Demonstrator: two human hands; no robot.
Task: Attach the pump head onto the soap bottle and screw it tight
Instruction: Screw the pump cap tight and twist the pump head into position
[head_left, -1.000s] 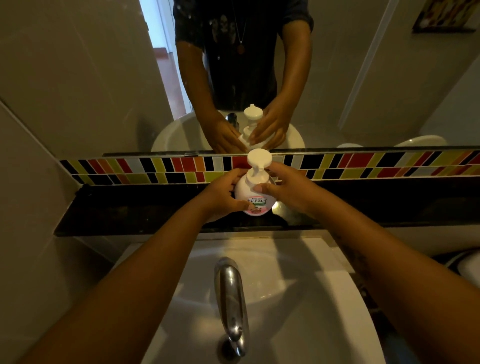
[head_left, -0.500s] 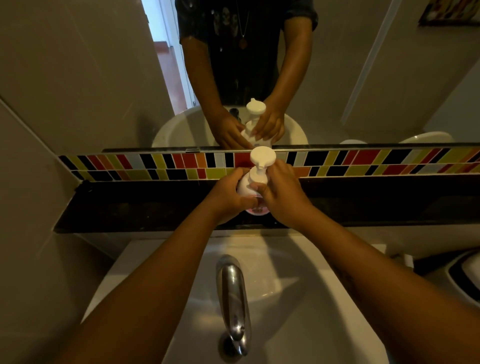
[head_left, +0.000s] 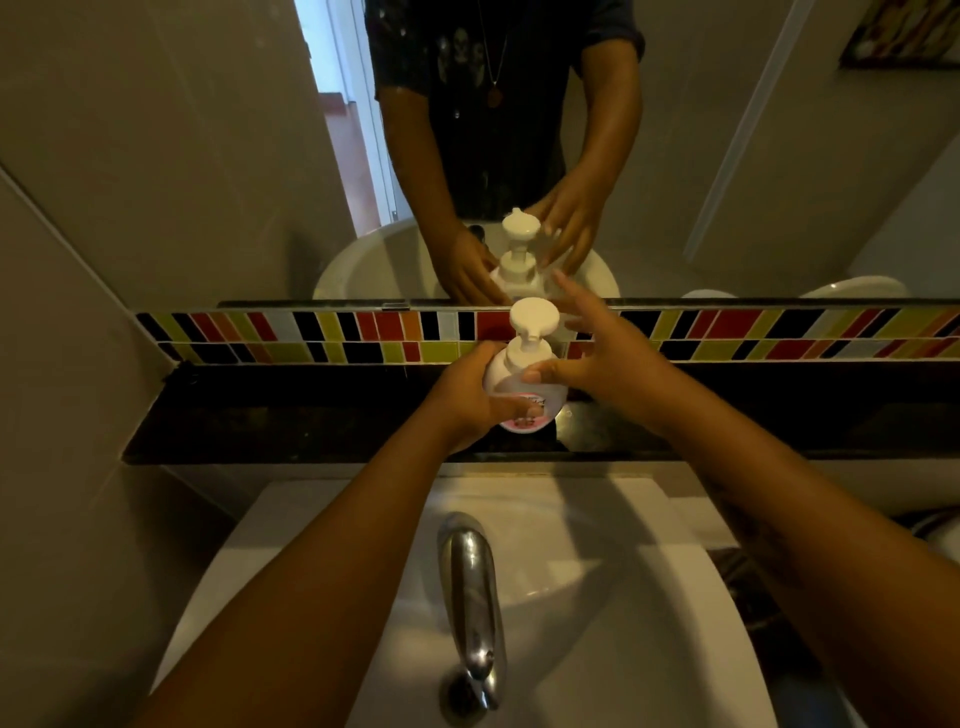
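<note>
A white soap bottle with a pink label stands on the dark ledge behind the sink. Its white pump head sits upright on the bottle's neck. My left hand wraps around the bottle's left side and front. My right hand is just right of the pump collar with fingers spread, its thumb tip near the bottle's shoulder and holding nothing. The mirror above repeats both hands and the bottle.
A chrome tap rises from the white basin below my arms. A strip of coloured tiles runs along the wall behind the ledge, under the mirror.
My right hand was closed on the pump collar half a second ago; it has let go and opened, drawing slightly right. My left hand still holds the bottle.
</note>
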